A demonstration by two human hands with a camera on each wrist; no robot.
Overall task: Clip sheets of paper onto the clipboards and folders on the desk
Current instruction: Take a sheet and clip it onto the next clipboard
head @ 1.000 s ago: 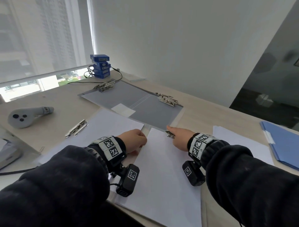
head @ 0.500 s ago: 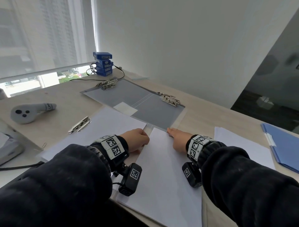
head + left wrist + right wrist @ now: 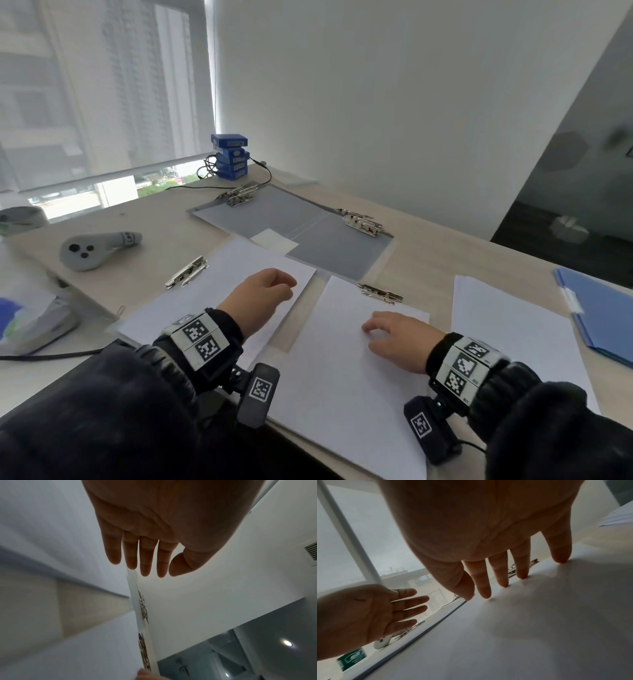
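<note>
Two hands releasing: right hand [image 3: 399, 337] now resting flat, fingers spread, on the clipped sheet [image 3: 346, 373]; left hand [image 3: 260, 296] lifting, empty, relaxed. Clip [image 3: 382, 294] closed; this board reading done.

Soft, even daylight enters through the blind-covered window [image 3: 102, 102] at upper left, leaving the worktop [image 3: 428, 260] evenly lit with only faint shadows and no strong glare; wide-angle distortion bends the wall lines toward the edges of the head view. In the left wrist view the left hand [image 3: 154, 520] is backlit, dark and slightly blurred, with a ceiling lamp [image 3: 287, 643] flaring at lower right. In the right wrist view the right hand [image 3: 479, 534] casts a soft, diffuse shadow on the white sheet [image 3: 539, 628], and the background is hazy.
</note>
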